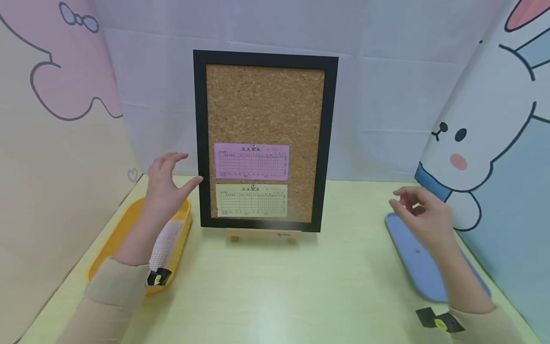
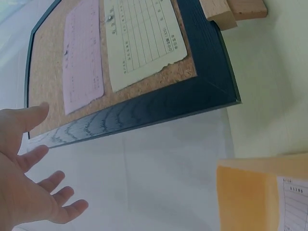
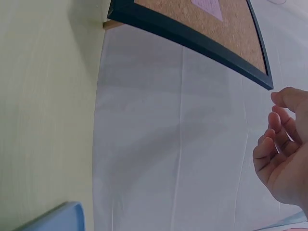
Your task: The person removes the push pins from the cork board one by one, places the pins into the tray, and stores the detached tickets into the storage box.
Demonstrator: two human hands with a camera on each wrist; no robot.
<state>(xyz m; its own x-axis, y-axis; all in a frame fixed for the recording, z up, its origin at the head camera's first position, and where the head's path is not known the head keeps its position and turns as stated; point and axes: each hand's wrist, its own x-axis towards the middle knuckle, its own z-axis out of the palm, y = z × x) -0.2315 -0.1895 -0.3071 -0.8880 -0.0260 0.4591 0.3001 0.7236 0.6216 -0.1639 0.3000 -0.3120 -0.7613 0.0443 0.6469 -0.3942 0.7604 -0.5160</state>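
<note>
Your left hand [image 1: 165, 186] hangs with thumb and fingers spread well apart, just beside the corkboard [image 1: 266, 102]; you can't tell whether the thumb meets its frame. Your right hand [image 1: 425, 215] is loosely curled with nothing visible in it, thumb and index tip slightly apart, above the far end of the blue tray [image 1: 423, 274].

The corkboard stands between your hands, its long axis upright and its face towards you — propped on one wooden stand [image 1: 258, 233] on the worktop [image 1: 301, 286]. The stand bears a small dark mark, too small to read.

Two slips lie on the lower half of the cork, long axes horizontal, headings uppermost: the pink slip [image 1: 251, 165] above, the pale green slip [image 1: 251, 203] below. Each has one pin at its top centre, a printed table and "No" beside its heading; the rest is illegible.

The yellow tray [image 1: 124, 222], under your left forearm, holds printed white paper [image 1: 165, 241] — sheets not countable. One loose pin [image 1: 417, 251] lies in the blue tray.
</note>
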